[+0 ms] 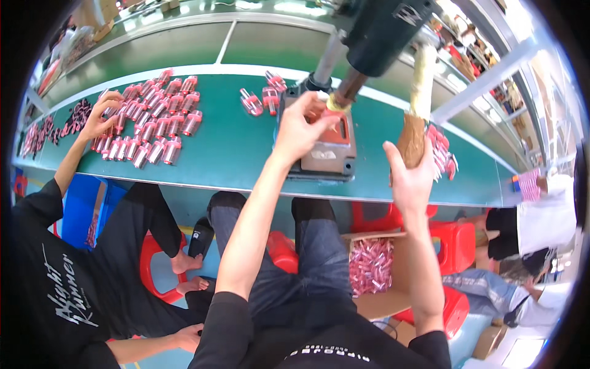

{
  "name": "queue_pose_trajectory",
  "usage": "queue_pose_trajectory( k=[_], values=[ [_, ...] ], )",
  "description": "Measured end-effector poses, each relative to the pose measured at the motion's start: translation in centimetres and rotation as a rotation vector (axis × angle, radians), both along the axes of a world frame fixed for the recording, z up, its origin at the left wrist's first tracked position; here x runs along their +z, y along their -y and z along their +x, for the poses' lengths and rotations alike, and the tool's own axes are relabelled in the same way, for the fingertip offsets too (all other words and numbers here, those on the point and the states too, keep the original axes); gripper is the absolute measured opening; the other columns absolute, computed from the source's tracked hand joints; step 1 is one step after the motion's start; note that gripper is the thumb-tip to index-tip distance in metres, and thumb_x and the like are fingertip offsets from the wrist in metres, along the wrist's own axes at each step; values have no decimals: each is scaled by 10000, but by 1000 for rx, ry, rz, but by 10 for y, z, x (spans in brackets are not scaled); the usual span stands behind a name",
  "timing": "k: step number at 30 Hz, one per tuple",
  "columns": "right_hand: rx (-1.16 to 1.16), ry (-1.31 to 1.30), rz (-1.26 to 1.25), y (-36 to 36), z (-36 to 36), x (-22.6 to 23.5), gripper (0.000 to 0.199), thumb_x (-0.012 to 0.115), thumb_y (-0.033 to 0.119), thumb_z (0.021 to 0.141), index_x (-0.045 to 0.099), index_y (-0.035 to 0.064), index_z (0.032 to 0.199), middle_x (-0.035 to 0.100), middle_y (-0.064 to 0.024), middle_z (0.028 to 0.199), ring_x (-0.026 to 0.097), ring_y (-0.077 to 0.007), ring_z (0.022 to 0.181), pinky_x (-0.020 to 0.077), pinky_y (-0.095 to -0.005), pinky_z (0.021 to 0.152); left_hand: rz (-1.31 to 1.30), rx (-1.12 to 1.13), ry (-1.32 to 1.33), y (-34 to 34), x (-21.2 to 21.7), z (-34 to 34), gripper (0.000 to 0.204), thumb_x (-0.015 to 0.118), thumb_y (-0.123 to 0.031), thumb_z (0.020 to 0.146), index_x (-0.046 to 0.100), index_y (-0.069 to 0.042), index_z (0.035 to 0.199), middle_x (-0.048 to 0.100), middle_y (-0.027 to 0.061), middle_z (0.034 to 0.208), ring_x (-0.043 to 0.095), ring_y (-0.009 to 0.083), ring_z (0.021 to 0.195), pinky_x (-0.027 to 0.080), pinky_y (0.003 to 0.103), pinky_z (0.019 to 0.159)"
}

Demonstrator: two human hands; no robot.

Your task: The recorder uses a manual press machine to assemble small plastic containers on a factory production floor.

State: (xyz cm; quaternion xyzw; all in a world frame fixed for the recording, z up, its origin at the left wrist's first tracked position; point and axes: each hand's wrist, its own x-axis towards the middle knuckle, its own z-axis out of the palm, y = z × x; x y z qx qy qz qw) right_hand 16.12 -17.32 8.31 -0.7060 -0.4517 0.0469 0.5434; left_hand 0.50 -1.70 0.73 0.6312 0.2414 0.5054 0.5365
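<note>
Currently, your left hand pinches a pink piece beneath the press ram; your right hand grips the wrapped lever. Green benchtop lies bare leftward.

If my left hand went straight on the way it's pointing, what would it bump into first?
Probably the press ram, just beyond the fingertips of your left hand. Depth is unclear, so they may already be touching.
</note>
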Motion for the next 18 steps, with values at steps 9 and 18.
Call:
queue_pose_trajectory(
  k=[9, 18],
  values=[
    [9, 45, -106, -6, -11, 4, 563, 778, 182, 812, 502, -8, 1265, 604, -44, 888, 579, -93, 667, 474, -227, 567, -41, 3, 15, 0, -7, -2, 370, 753, -86, 814, 595, -6, 1139, 716, 72, 949, 659, 106, 840, 499, 267, 793],
    [34, -80, -16, 1, -13, 5, 570, 762, 174, 819, 484, -60, 1259, 633, -147, 978, 617, -205, 890, 487, -334, 816, 14, 8, 2, 2, 4, -1, 308, 751, -114, 824, 602, -4, 1070, 708, 82, 956, 664, 120, 842, 508, 263, 765]
  ],
)
